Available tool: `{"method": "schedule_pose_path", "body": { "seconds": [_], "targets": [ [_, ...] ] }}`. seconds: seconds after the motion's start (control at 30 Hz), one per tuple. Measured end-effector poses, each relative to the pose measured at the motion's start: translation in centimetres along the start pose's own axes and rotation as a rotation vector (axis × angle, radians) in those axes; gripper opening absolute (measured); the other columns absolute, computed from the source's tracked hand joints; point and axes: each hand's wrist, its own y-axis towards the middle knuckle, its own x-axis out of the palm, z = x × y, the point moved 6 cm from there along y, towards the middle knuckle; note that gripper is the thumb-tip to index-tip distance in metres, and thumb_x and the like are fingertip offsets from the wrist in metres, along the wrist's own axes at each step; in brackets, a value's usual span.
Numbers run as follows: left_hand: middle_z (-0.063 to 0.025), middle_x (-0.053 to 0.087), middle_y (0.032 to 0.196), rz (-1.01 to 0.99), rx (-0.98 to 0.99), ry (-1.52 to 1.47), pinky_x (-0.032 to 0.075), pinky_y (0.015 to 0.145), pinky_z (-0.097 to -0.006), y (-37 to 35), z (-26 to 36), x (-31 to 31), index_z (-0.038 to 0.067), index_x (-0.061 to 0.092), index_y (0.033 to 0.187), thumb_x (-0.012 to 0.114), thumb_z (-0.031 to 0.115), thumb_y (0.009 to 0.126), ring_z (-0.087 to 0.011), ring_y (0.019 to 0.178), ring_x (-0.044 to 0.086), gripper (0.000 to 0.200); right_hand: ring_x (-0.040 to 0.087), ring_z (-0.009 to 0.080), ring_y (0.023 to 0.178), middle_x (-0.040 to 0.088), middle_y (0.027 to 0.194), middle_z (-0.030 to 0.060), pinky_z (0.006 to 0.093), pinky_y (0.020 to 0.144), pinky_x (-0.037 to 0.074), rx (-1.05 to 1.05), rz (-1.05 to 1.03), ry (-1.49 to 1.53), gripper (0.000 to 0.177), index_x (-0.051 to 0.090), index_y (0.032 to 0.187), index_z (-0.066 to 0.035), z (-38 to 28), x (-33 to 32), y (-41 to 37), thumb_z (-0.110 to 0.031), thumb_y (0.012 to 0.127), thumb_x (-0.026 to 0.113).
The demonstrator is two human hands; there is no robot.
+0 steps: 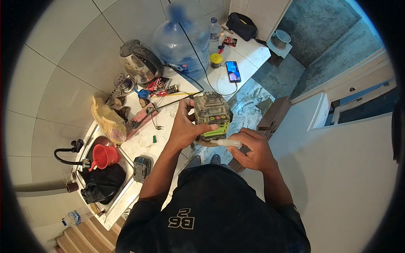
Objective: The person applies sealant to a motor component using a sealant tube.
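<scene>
My left hand (187, 126) grips a dusty laser level (212, 111) with a clear top, small coloured buttons and a bright green band. Its thumb lies across the green side. In my right hand (253, 149) is a white-handled tool (230, 143), pinched between thumb and fingers. The tool's far end meets the lower edge of the laser level, where a brownish part shows; I cannot make out its exact kind. Both hands are in front of my chest, above the floor beside the counter. A dark battery pack (142, 168) sits on the counter, left of my left forearm.
Along the tiled counter (166, 122) are a kettle (141, 63), a large water jug (181, 46), a charging phone (233, 71), a yellow-lidded jar (216, 60) and cables. A sink (123, 185) holds a red dipper (104, 156) and black bag (105, 181). The white door (320, 168) stands right.
</scene>
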Motion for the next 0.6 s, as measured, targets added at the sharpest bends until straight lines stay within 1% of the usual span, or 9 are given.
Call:
{"method": "schedule_pose_path", "body": {
  "seconds": [0.03,0.1,0.13,0.2,0.23,0.3,0.43,0.5,0.6],
  "targets": [
    [-0.0178,0.059,0.12,0.004,-0.001,0.001,0.055,0.096,-0.0362,0.0,-0.2,0.0,-0.001,0.044,0.121,0.1,0.021,0.064,-0.0239,0.112,0.062,0.083,0.064,0.0248,0.07,0.064,0.081,0.0091,0.0362,0.062,0.049,-0.001,-0.003,0.003,0.022,0.073,0.101,-0.002,0.0,0.1,0.0,-0.009,0.082,0.081],
    [-0.0165,0.059,0.117,0.044,-0.002,0.039,0.053,0.096,-0.0343,0.0,-0.5,-0.2,-0.001,0.044,0.121,0.101,0.029,0.064,-0.0228,0.109,0.062,0.086,0.065,0.0263,0.071,0.065,0.082,0.0102,0.0374,0.063,0.05,0.001,0.007,0.004,0.023,0.073,0.101,-0.002,0.0,0.4,-0.1,-0.01,0.081,0.081],
    [-0.0165,0.059,0.117,0.047,-0.003,0.039,0.053,0.096,-0.0343,0.0,-0.7,-0.1,-0.001,0.044,0.121,0.101,0.029,0.064,-0.0228,0.109,0.062,0.086,0.065,0.0263,0.071,0.065,0.082,0.0102,0.0374,0.063,0.05,0.0,0.004,0.006,0.023,0.073,0.101,-0.002,-0.2,0.7,-0.1,-0.01,0.081,0.081],
    [-0.0154,0.059,0.114,0.152,-0.038,0.127,0.053,0.092,-0.0324,0.0,-1.3,-0.5,-0.001,0.043,0.12,0.101,0.036,0.064,-0.0222,0.105,0.062,0.089,0.066,0.029,0.072,0.066,0.083,0.0111,0.0392,0.064,0.052,-0.04,0.032,-0.089,0.024,0.073,0.1,-0.003,-0.9,1.2,0.0,-0.012,0.08,0.082],
    [-0.0154,0.059,0.114,0.153,-0.038,0.126,0.053,0.092,-0.0324,0.1,-1.2,-0.4,-0.001,0.043,0.12,0.101,0.036,0.064,-0.0222,0.105,0.062,0.089,0.066,0.029,0.072,0.066,0.083,0.0111,0.0392,0.064,0.052,-0.041,0.031,-0.089,0.024,0.073,0.1,-0.003,-1.0,1.6,0.2,-0.012,0.08,0.082],
    [-0.0147,0.059,0.113,0.186,-0.044,0.209,0.054,0.089,-0.0322,0.1,-0.8,-0.4,-0.001,0.043,0.12,0.101,0.039,0.065,-0.0214,0.103,0.062,0.089,0.068,0.034,0.076,0.067,0.086,0.012,0.0441,0.069,0.055,-0.068,0.036,-0.145,0.022,0.07,0.099,-0.007,-1.3,2.2,0.5,-0.018,0.082,0.08],
    [-0.0153,0.061,0.111,0.195,-0.045,0.193,0.055,0.087,-0.0326,0.1,-0.6,0.0,-0.001,0.043,0.12,0.101,0.04,0.064,-0.0213,0.101,0.063,0.09,0.069,0.0334,0.079,0.068,0.087,0.011,0.0446,0.071,0.055,-0.1,0.045,-0.194,0.02,0.069,0.096,-0.008,-2.0,2.5,1.1,-0.019,0.083,0.079],
    [-0.0164,0.065,0.109,0.22,-0.017,0.26,0.056,0.087,-0.0332,-0.3,0.5,0.4,-0.001,0.043,0.12,0.101,0.041,0.064,-0.0215,0.099,0.067,0.091,0.07,0.0326,0.081,0.068,0.089,0.0104,0.0445,0.072,0.055,-0.102,0.013,-0.275,0.019,0.068,0.095,-0.008,-2.1,2.8,1.4,-0.02,0.083,0.078],
    [-0.018,0.068,0.107,0.231,-0.019,0.305,0.057,0.087,-0.0337,-0.4,0.9,0.6,-0.001,0.043,0.12,0.1,0.042,0.063,-0.0226,0.097,0.07,0.092,0.07,0.0321,0.08,0.068,0.09,0.0106,0.0439,0.073,0.055,-0.083,-0.02,-0.272,0.019,0.069,0.095,-0.008,-2.0,3.0,1.6,-0.02,0.083,0.078]
  ]
}}
